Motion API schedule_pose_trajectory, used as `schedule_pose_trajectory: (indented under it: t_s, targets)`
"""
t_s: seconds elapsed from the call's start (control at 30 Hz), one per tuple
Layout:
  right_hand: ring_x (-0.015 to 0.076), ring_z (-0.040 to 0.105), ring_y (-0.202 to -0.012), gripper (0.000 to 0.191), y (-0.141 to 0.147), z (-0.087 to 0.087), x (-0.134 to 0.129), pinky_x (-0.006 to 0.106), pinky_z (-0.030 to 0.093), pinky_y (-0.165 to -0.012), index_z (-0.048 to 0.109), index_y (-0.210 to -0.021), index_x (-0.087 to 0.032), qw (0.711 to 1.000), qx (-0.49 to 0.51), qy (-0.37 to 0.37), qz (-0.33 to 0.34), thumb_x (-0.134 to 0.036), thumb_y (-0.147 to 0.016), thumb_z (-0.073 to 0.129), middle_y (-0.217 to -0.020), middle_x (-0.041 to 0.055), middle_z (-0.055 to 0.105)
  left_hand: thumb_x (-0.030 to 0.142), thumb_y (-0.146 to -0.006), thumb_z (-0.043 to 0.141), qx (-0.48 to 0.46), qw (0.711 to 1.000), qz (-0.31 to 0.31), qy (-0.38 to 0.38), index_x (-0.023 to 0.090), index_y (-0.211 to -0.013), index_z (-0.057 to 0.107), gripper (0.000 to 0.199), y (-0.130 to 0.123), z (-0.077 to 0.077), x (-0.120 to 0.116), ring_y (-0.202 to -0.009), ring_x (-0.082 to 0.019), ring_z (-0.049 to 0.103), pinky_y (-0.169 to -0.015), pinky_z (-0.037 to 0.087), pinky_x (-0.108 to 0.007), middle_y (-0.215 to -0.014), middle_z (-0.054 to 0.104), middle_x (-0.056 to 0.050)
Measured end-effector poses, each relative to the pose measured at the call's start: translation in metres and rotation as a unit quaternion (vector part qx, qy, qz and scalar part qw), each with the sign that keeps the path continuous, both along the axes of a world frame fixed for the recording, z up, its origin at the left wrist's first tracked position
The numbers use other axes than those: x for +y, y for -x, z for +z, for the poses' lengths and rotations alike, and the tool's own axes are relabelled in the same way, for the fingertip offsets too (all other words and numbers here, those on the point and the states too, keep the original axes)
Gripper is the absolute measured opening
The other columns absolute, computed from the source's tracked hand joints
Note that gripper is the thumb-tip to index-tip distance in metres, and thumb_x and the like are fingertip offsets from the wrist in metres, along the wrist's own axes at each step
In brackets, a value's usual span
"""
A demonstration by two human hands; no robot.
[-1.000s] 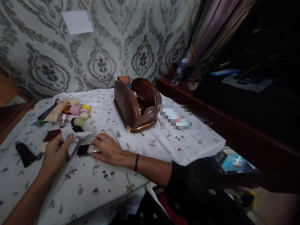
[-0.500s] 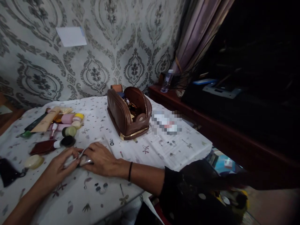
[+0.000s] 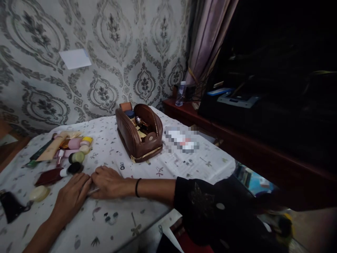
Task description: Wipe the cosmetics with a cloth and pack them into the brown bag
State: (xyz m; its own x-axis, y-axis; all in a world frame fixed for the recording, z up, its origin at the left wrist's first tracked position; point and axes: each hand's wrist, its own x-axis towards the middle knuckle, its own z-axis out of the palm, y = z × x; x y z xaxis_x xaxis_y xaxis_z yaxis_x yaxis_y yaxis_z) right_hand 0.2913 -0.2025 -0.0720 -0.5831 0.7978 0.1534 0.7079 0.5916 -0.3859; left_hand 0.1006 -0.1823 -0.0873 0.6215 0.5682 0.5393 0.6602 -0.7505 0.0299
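Note:
My left hand point(image 3: 73, 191) and my right hand point(image 3: 109, 183) meet over the printed cloth, fingers curled in and closed. Between them shows only a sliver of a small pale, shiny thing point(image 3: 93, 191); the fingers hide the rest, so its kind is unclear. Close to my left hand lie a black round lid point(image 3: 75, 168), a dark red bottle point(image 3: 49, 176) with a white cap, and a cream-coloured round jar point(image 3: 39, 193). Beyond my right hand stands a brown toiletry bag point(image 3: 125, 138), unzipped, with bottles and gold-coloured items inside.
Several tubes and jars lie in a group at the left, among them a beige tube point(image 3: 54, 146) and a pink jar point(image 3: 75, 142). A black item point(image 3: 12, 207) is at the left edge. Right of the bag lies a blurred-out white item point(image 3: 181, 138). A bottle point(image 3: 180, 94) stands on the dark-red ledge point(image 3: 193, 109).
My left hand's fingers have folded over the small shiny thing, which was more exposed before. The whitish material at my fingers is now mostly hidden. The view has shifted slightly.

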Motion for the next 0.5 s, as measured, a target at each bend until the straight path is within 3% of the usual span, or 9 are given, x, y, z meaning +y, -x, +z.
schedule_pose_trajectory:
  t_s: [0.1,0.27,0.5]
  targets:
    - [0.0275,0.061,-0.106,0.051,-0.003,-0.004,0.005,0.036,0.053,-0.088,0.063,-0.113,-0.010,1.000,0.011,-0.010,0.015,-0.055,-0.088,0.064,-0.111,0.0138,0.065,0.038,-0.102,0.036,0.018,0.998,0.003,-0.056,0.019,-0.090,0.070,0.040,0.002,0.000,0.003,-0.090,-0.024,0.070,-0.082,0.053,-0.033,-0.093,0.075,-0.010]
    - [0.0266,0.061,-0.103,0.051,-0.004,-0.019,0.006,0.036,0.050,-0.092,0.064,-0.111,-0.009,0.995,0.052,-0.083,0.021,-0.054,-0.088,0.067,-0.106,0.0139,0.068,0.033,-0.101,0.037,0.020,0.999,-0.007,-0.050,0.021,-0.082,0.064,0.036,-0.002,0.004,0.005,-0.078,-0.021,0.067,-0.070,0.050,-0.030,-0.081,0.070,-0.005]
    - [0.0277,0.062,-0.106,0.045,-0.005,-0.020,0.005,0.036,0.050,-0.091,0.061,-0.113,-0.009,0.993,0.108,-0.043,-0.021,-0.041,-0.084,0.074,-0.110,0.0154,0.068,0.037,-0.099,0.043,-0.060,0.997,0.054,-0.021,0.023,-0.074,0.054,0.030,-0.017,0.013,0.008,-0.072,-0.020,0.057,-0.070,0.043,-0.031,-0.071,0.058,-0.001]
